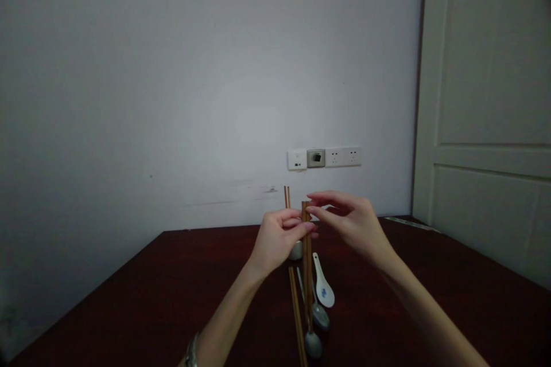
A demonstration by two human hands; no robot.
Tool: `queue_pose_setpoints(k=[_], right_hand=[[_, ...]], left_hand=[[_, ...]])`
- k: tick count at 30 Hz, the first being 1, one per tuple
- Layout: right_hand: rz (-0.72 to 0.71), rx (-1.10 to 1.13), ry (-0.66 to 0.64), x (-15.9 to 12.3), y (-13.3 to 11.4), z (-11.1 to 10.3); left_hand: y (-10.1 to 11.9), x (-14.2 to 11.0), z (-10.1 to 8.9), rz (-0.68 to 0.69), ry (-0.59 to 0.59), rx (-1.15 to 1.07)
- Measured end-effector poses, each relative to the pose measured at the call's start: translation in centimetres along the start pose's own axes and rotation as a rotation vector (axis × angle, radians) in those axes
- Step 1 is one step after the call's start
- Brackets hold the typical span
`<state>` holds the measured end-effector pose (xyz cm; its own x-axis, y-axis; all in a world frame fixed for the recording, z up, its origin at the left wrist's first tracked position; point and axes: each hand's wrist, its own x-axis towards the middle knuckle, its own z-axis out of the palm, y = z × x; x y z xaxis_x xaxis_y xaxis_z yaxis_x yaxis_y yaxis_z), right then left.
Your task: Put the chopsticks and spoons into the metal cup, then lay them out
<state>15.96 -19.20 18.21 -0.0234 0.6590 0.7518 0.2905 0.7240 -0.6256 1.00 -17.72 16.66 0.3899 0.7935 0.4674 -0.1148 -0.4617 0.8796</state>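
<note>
A pair of wooden chopsticks (307, 264) stands nearly upright in front of me, gripped by my left hand (282, 235) near the upper part. At their top ends, the fingertips of my right hand (344, 218) pinch or touch the same chopsticks. Behind my left hand a whitish container (296, 250) is partly hidden, with two thin chopsticks (287, 198) rising above that hand. Below the hands, more wooden chopsticks (297, 315) lie on the table. Beside them are a metal spoon (313, 345), a second metal spoon (321, 317) and a white soup spoon (323, 289) with a blue mark.
The dark red table (193, 275) reaches back to a pale wall (215, 97). Wall sockets (343, 156) and a switch plate (315, 158) sit above its far edge. A white panelled door (486, 126) stands at the right. A flat strip (411, 223) lies near the back right corner.
</note>
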Motion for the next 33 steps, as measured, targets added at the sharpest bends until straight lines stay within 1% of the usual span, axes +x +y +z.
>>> queue_pose_setpoints(k=[2,10,17,20,21,23,25,27,28,30,31,33], right_hand=[[-0.013,-0.009,0.002,0.0,0.3,0.1],[-0.122,-0.06,-0.08,0.1,-0.1,-0.2],[-0.111,-0.042,-0.087,0.0,0.4,-0.1],[-0.078,-0.026,-0.081,0.1,0.6,-0.1],[-0.047,0.003,-0.076,0.1,0.8,0.0],[0.064,0.1,-0.049,0.2,1.2,0.0],[0.224,0.224,-0.019,0.2,1.9,0.0],[0.393,0.333,-0.035,-0.2,2.7,0.1],[0.468,0.374,-0.076,-0.5,3.0,0.2],[0.585,0.429,-0.221,-1.3,3.6,0.5],[0.621,0.447,-0.31,-1.8,3.7,0.7],[0.648,0.465,-0.477,-2.7,3.7,1.2]], left_hand=[[0.0,0.1,-0.1,-0.004,0.001,0.0],[0.0,0.1,0.0,-0.03,-0.014,0.0],[-0.2,0.0,-0.1,-0.051,-0.042,0.0],[-0.4,0.2,-0.2,-0.082,-0.051,-0.031],[-0.4,0.3,-0.3,-0.092,-0.05,-0.042],[-0.4,0.5,-0.6,-0.106,-0.034,-0.062],[-0.4,0.6,-1.0,-0.116,-0.006,-0.076],[-0.3,0.8,-1.5,-0.113,0.03,-0.082],[-0.4,0.8,-1.7,-0.108,0.047,-0.084],[-0.4,0.9,-2.2,-0.096,0.074,-0.086],[-0.5,1.0,-2.3,-0.091,0.08,-0.086],[-0.7,1.1,-2.5,-0.088,0.086,-0.089]])
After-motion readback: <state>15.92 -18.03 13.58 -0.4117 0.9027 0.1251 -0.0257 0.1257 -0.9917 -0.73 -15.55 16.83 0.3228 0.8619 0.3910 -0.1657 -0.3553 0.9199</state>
